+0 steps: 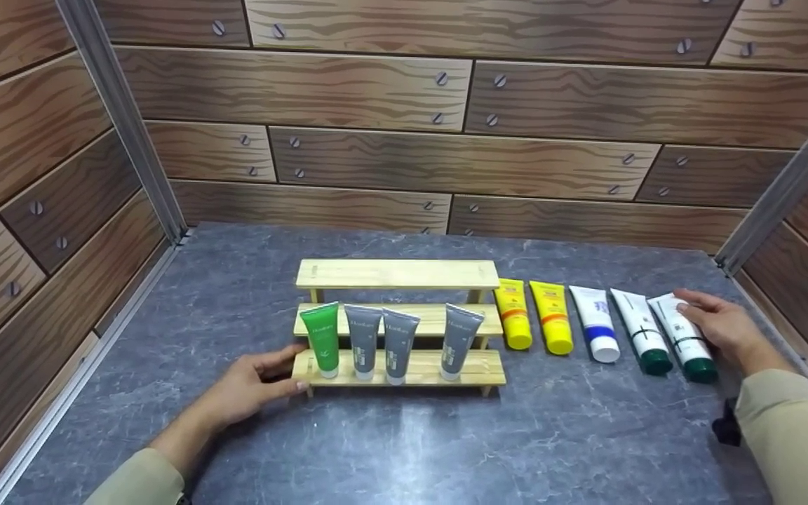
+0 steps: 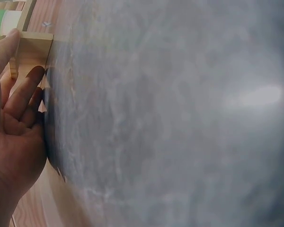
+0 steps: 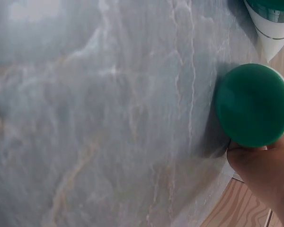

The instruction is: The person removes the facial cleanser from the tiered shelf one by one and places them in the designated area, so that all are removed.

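Observation:
A three-tier wooden display stand [image 1: 395, 273] stands mid-table. On its lowest shelf, one green tube [image 1: 321, 340] and three grey tubes [image 1: 460, 342] stand upright on their caps. My left hand [image 1: 253, 386] grips the left end of that shelf, thumb at the front edge and fingers behind; the left wrist view shows the thumb against the wood. To the right, my right hand [image 1: 726, 330] holds the outermost white tube with a green cap [image 1: 681, 337] from its right side, fingers across its upper part. Its round green cap [image 3: 253, 105] faces the right wrist camera.
Left of the held tube lie another white tube with a green cap [image 1: 641, 330], a white tube with a blue band [image 1: 595, 322] and two yellow tubes [image 1: 551, 317]. The grey marbled table [image 1: 404, 449] is bounded by wood-patterned walls [image 1: 376, 154].

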Motion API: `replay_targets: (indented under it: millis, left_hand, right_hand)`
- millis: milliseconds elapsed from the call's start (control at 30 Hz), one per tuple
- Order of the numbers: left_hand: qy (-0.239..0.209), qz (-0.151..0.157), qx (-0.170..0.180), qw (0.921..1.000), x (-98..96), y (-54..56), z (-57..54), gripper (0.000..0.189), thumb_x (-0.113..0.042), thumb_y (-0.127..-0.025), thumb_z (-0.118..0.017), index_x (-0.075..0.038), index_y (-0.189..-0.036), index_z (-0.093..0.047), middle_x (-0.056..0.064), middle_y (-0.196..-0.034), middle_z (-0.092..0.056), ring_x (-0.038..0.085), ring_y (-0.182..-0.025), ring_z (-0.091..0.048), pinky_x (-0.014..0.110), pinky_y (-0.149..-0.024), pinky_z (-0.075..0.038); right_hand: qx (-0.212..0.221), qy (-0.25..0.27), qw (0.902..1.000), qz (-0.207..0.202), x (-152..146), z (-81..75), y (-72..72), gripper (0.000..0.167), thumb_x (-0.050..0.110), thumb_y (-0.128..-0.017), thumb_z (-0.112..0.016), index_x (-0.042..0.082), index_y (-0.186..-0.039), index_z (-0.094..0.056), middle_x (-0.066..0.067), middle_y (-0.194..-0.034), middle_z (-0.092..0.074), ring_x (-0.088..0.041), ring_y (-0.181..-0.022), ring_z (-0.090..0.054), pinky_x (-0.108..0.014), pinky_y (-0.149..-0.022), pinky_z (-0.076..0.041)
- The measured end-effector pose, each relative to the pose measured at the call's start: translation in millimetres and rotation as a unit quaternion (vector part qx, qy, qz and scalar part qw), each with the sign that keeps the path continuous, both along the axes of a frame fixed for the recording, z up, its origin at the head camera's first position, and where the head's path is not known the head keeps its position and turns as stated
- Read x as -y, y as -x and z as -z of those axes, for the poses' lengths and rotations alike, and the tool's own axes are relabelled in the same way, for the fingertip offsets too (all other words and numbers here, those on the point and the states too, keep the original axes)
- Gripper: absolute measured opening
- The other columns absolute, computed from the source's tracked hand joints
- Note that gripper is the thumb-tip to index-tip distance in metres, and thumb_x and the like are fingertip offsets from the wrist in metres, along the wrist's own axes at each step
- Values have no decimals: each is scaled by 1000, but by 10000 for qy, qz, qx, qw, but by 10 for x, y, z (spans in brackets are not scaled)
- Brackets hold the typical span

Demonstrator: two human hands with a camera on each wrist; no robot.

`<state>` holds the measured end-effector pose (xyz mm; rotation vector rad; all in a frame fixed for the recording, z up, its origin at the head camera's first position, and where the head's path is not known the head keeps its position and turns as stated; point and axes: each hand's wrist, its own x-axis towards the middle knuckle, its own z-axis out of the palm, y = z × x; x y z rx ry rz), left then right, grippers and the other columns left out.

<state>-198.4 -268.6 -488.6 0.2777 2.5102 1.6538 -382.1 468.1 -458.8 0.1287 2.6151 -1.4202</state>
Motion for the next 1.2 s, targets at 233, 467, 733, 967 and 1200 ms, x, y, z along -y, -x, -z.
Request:
replay_targets:
  millis: [233, 467, 733, 967, 1200]
  left_hand:
    - [52, 28, 0, 10000, -9, 3, -22, 72, -28, -95, -83, -2, -154, -52, 24, -155, -50, 38, -143, -50, 52, -121, -35]
    - [-9, 88, -73, 9999, -31, 8, -23, 71, -26, -95, -83, -3, -154, -52, 26, -156, -48, 39, -144, -50, 50, -120, -37]
    - [124, 36, -99, 9999, -32, -2, -20, 71, -28, -94, -84, -4, -153, -53, 24, -155, -50, 41, -145, -48, 54, -121, -34]
    - [114, 2, -61, 9999, -22, -17, -17, 72, -29, -94, -84, -5, -154, -53, 24, -156, -50, 41, -144, -49, 57, -121, -34]
    - [-119, 100, -41, 9999, -15, -12, 2, 71, -25, -96, -82, 2, -154, -50, 26, -152, -53, 36, -138, -57, 39, -113, -48]
  right_hand:
    - [-67, -220, 9997, 42, -11, -36, -35, 68, 38, -114, -45, -3, -164, -25, -41, -160, -29, 6, -87, -57, -20, -76, -55]
    - [-20, -488, 9987, 145, -51, -58, -78, 71, 41, -113, -46, -2, -164, -26, -40, -163, -26, -8, -103, -59, -15, -75, -52]
    - [-13, -568, 9982, 180, -94, -92, -130, 71, 41, -113, -48, -2, -165, -26, -35, -167, -24, -30, -132, -53, -12, -77, -49]
    - [-143, -710, 9974, 30, -188, -179, -231, 73, 43, -112, -51, -3, -164, -28, -33, -164, -33, 21, -91, -47, -15, -78, -53]
    - [-434, -463, 9979, 126, -241, -311, -370, 69, 42, -110, -58, 0, -161, -39, 13, -131, -65, 19, -90, -55, -22, -78, -55]
